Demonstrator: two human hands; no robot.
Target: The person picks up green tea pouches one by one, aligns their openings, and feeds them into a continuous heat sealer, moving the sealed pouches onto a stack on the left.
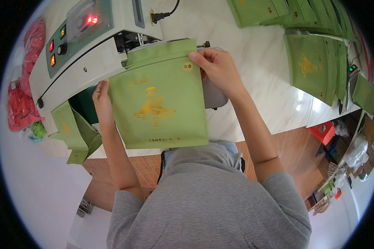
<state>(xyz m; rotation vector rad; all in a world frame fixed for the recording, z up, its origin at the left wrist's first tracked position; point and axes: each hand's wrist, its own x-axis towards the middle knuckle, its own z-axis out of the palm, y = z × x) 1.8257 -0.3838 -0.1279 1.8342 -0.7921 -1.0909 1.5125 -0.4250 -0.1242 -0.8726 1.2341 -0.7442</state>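
A flat green pouch (159, 102) with gold print and a round yellow sticker lies in front of me, its upper left part reaching into the opening of a white tabletop machine (90, 67). My right hand (216, 67) pinches the pouch's upper right edge between thumb and fingers. On the other side, my left hand (102, 93) is at the pouch's upper left edge beside the machine's lower rim; its fingertips are partly hidden, so its hold cannot be made out. Lit red and amber switches and a red display show on the machine's green panel (57, 49).
Several green pouches (311, 67) lie overlapped at the right and upper right of the marbled table (255, 77). More green pouches (71, 127) rest at the left below the machine. A black plug (160, 17) is behind it. Red plastic-wrapped bundles (20, 105) are far left.
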